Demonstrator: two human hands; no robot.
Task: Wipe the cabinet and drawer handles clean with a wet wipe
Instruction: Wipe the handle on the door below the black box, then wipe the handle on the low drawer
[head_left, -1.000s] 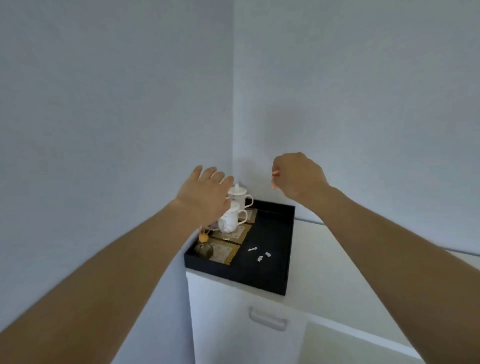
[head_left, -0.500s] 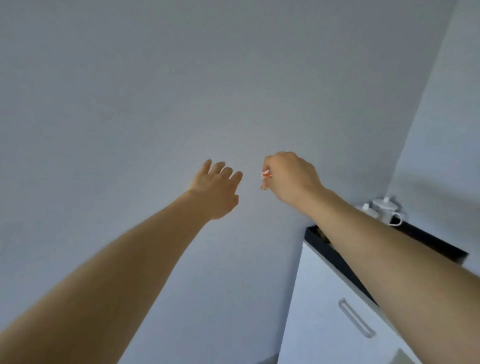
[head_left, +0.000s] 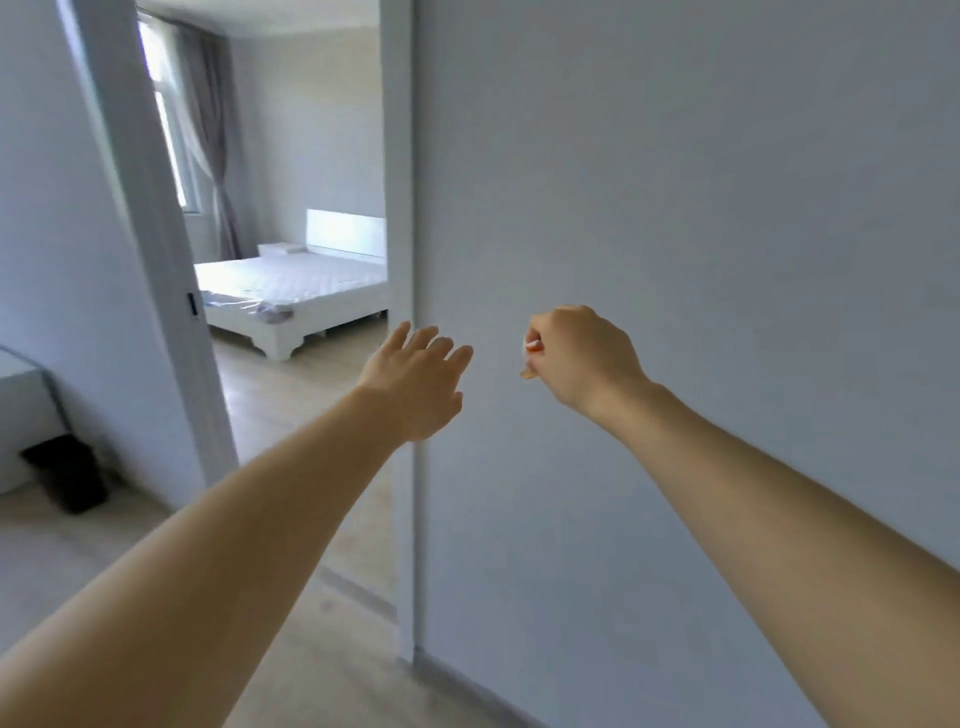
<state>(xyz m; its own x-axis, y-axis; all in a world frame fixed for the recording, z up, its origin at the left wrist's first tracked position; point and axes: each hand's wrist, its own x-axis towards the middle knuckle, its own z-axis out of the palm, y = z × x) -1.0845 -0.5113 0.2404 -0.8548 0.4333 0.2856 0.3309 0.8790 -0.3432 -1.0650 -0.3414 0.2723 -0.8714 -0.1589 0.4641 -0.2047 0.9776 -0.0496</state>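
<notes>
Two bare hands are held out before a plain grey wall (head_left: 701, 260). The left hand (head_left: 415, 384) is spread, fingers loose and empty. The right hand (head_left: 582, 358) is curled closed, a small white scrap (head_left: 532, 344), possibly the wet wipe, pinched within. A white bed (head_left: 291, 291) is seen through the doorway.

left hand (head_left: 415, 384) spread, right hand (head_left: 582, 358) fisted

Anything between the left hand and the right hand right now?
No object. In the head view, only bare grey wall shows in the gap between the left hand and the right hand.
</notes>
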